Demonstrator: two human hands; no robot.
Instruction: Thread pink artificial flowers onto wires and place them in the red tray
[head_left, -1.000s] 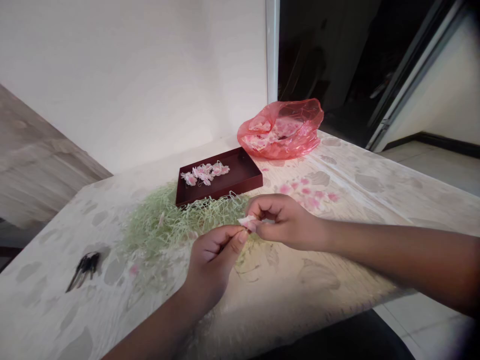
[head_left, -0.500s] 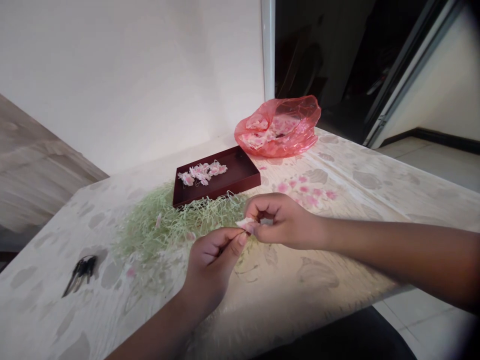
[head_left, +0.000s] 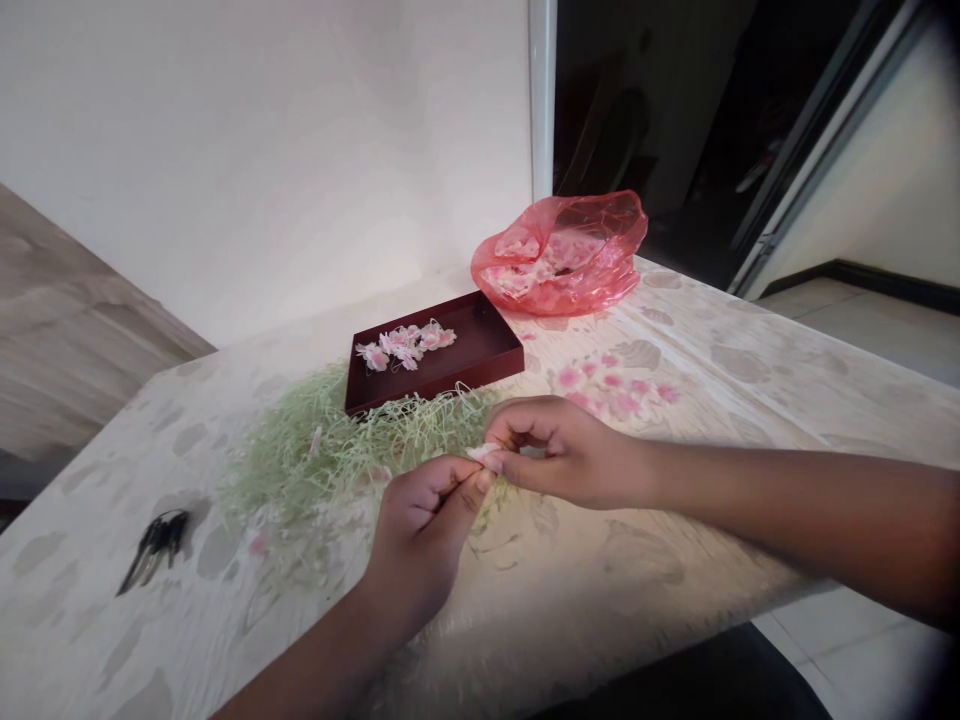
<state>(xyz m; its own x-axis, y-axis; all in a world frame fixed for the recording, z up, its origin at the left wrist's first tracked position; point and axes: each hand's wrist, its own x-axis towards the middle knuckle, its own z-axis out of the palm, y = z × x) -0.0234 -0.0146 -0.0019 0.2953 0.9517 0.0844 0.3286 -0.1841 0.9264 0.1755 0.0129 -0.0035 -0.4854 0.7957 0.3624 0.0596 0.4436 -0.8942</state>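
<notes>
A pink-and-white artificial blossom (head_left: 482, 453) sits between the two hands, above the near side of the table and just in front of the green paper shred (head_left: 322, 445). The right hand (head_left: 574, 455) grips it from one side between thumb and curled forefinger, while the left hand (head_left: 421, 525) is pinched closed at its lower edge; any stem or thread inside that pinch is hidden. To work so thin a piece well, I would keep the left pinch firm and low as an anchor and let the right fingertips make only small, light movements, since a hard squeeze could crease or tear the petals. Resting the forearms would probably steady both hands. The table wears a pale cover (head_left: 652, 600) printed with grey leaves. On it a shallow maroon box (head_left: 476, 340) holds a flower cluster (head_left: 405, 345), its near edge against the shred; a translucent red plastic bag (head_left: 577, 298) with more blossoms stands just behind its right corner. Loose pink blossoms (head_left: 615, 385) lie beyond the right hand, and a bunch of keys (head_left: 157, 545) rests far left. Behind are a plain white wall (head_left: 300, 150), a dark doorway (head_left: 637, 110) and a tiled floor (head_left: 892, 335).
</notes>
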